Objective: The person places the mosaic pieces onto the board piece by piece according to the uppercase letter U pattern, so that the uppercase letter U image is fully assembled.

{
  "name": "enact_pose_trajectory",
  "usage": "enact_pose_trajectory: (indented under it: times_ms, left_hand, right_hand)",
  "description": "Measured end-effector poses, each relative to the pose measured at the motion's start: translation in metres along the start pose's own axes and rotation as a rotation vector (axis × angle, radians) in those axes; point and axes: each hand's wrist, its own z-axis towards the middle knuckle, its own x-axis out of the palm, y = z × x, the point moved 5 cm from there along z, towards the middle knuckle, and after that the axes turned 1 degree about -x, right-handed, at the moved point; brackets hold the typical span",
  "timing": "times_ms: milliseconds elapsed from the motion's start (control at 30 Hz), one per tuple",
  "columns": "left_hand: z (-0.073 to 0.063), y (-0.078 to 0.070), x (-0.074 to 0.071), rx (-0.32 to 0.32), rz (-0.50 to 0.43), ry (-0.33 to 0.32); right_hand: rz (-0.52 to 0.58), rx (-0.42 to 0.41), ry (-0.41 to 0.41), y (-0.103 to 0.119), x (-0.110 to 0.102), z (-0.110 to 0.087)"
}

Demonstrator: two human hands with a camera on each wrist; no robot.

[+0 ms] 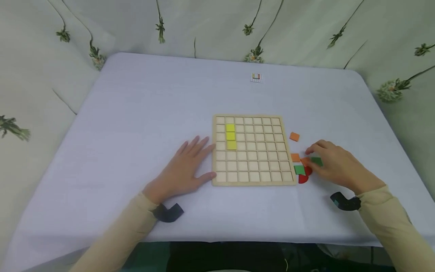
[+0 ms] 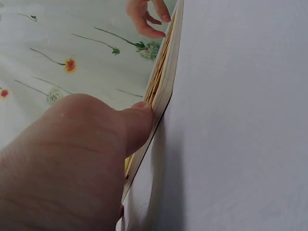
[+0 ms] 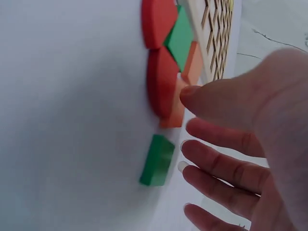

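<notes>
A square wooden grid board [image 1: 253, 184] lies flat on the table, with three yellow square tiles [image 1: 230, 136] in a vertical run in its second column. My left hand [image 1: 183, 170] rests at the board's left edge, fingers extended; its thumb touches the rim in the left wrist view. Over loose pieces to the right of the board is my right hand [image 1: 336, 164], thumb and fingers apart. Its thumb is at an orange tile [image 3: 179, 103], contact uncertain, partly hidden in the head view. Nearby lie a green tile [image 3: 158, 161], another green tile [image 1: 300, 170] and red rounded pieces [image 1: 303, 178].
Two other orange tiles [image 1: 294, 136] lie along the board's right side. A small card [image 1: 257, 78] with a coloured grid pattern is near the table's far edge. White cloth covers the table [image 1: 153, 94]; a flower-patterned curtain [image 1: 210, 26] hangs behind.
</notes>
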Motion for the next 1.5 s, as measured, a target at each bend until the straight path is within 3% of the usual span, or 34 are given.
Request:
enact_pose_trajectory:
  times_ms: [400,767,1033,1267,1500]
  left_hand:
    - [-0.002,0.001,0.002,0.002,-0.012,0.002]
    - [-0.001,-0.001,0.005,0.016,-0.019,0.003]
    - [0.002,-0.001,0.004,0.017,0.003,-0.003]
    - [0.002,-0.001,0.001,0.006,-0.007,0.000]
    - [0.001,-0.001,-0.002,0.001,-0.011,-0.002]
  right_hand:
    - [-0.020,-0.032,-0.009,-0.001,0.008,-0.014]
    - [-0.005,-0.087,-0.105,-0.003,0.010,-0.016]
    - [-0.024,-0.122,-0.098,-0.001,0.004,-0.015]
    - [-0.018,-0.192,-0.028,0.003,0.003,-0.022]
    - [-0.042,-0.183,-0.045,0.004,0.003,-0.022]
